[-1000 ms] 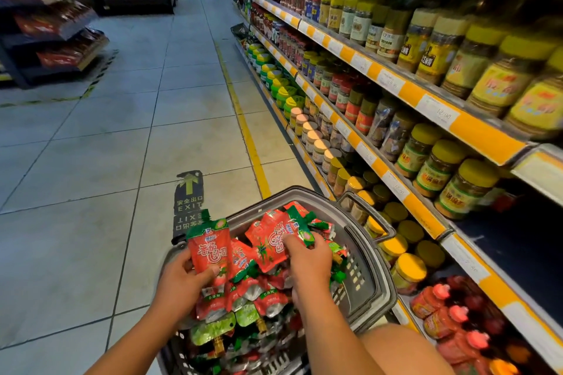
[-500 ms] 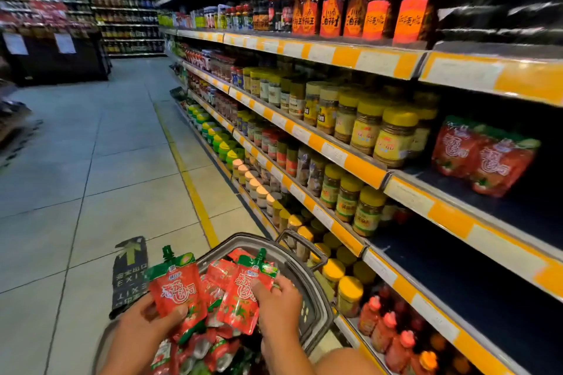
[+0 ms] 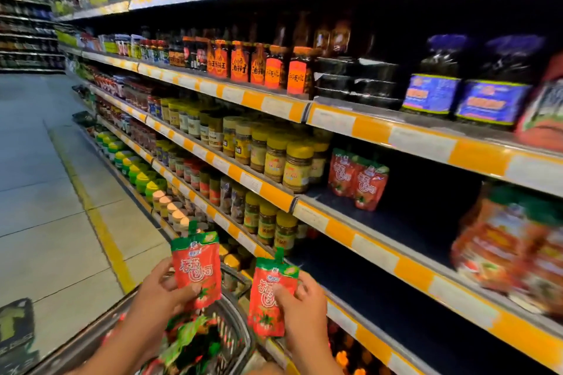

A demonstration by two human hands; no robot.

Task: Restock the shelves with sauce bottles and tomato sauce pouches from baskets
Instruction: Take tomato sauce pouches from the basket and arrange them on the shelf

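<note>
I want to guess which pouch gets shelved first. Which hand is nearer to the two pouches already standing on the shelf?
Right. The right hand is below and left of the shelved pouches, beside the shelf edge. The left hand is farther left, over the basket.

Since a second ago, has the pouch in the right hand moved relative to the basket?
Yes. The pouch in the right hand has come up out of the basket and now sits beyond its right rim, toward the shelves.
</note>
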